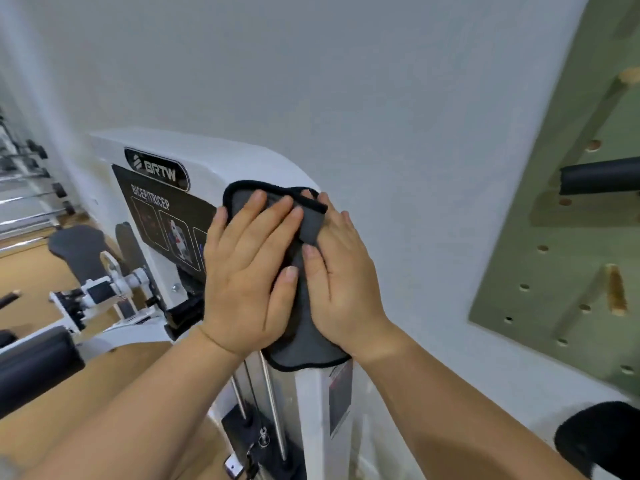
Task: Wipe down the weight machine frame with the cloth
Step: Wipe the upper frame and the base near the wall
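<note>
Frame [221,157]: one cloth [304,337] under left hand [246,271], right hand [346,275].

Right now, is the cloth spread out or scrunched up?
Mostly spread: the cloth lies flat against the frame, with one corner folded over.

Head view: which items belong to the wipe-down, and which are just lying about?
In the job: cloth, left hand and right hand pressing it, weight machine frame.
Just about: green pegboard, barbells, black roller pad.
</note>
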